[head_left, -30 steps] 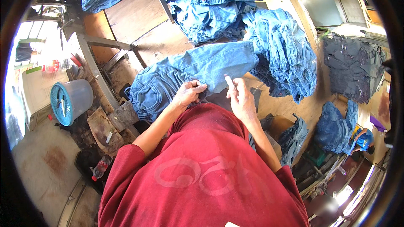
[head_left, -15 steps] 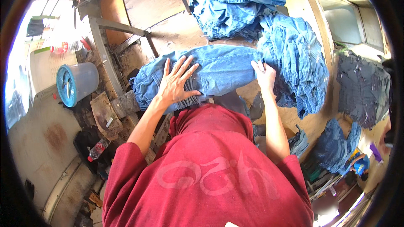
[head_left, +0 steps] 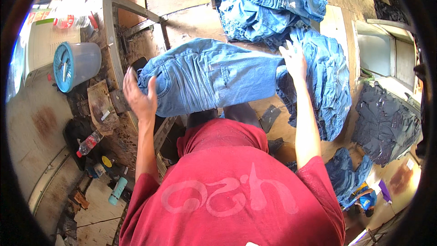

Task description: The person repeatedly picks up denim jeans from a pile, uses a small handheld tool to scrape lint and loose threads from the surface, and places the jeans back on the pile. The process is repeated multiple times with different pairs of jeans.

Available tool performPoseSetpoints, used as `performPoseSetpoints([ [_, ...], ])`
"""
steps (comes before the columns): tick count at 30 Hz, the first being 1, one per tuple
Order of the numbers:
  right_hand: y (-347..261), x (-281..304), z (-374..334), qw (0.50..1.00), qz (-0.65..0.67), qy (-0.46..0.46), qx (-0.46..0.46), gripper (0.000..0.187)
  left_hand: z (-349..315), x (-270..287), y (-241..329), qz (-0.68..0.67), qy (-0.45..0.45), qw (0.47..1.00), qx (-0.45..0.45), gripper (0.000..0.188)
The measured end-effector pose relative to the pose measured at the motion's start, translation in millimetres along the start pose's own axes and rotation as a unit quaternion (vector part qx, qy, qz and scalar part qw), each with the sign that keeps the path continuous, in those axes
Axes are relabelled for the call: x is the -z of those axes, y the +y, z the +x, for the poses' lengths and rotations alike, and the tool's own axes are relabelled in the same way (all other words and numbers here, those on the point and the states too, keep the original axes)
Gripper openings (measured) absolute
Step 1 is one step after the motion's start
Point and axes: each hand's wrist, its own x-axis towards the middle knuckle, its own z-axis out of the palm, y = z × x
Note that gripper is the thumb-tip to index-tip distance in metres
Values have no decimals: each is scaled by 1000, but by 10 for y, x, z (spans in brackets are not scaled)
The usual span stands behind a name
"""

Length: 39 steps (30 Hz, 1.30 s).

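Note:
A folded pair of blue jeans with a frayed patch stretches across in front of me, the pocket end on the left and a leg end on the right. My left hand is at the pocket end, palm turned inward, fingers stretched out and holding nothing. At the leg end my right hand is raised beside the hem, its fingers apart and slightly blurred. Whether its fingertips still touch the cloth is hard to see. Just beyond that hand lies a heap of crumpled blue jeans.
More blue denim is piled at the far side. Black garments lie stacked at the right. On the left are a wooden frame, a clear bucket with a blue lid and a plastic bottle. Another person shows at lower right.
My left hand has lifted off the jeans and moved left to their pocket end. My right hand has shifted up at the hem, its fingers now apart. The view has tilted slightly.

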Motion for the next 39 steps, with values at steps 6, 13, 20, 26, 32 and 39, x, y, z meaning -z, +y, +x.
performPoseSetpoints([
  [6,-238,219,-1148,976,195,71,-72,41,-722,-98,-253,-42,-22,990,136,59],
  [13,-1147,183,-1704,966,213,16,147,16,-370,-268,852,-254,-106,956,-101,29],
  [20,-1671,-122,-1759,954,-98,34,283,9,241,-1093,1320,-188,-231,926,-230,32],
  [26,-1681,-222,-1808,971,-60,64,224,11,193,-1237,1281,-207,-236,923,-222,27],
  [32,-1333,-58,-2020,974,190,26,116,13,474,-766,844,-182,-108,965,-153,36],
  [39,-515,20,-2071,891,391,-34,-227,32,-87,-234,-318,-6,-97,986,139,47],
])
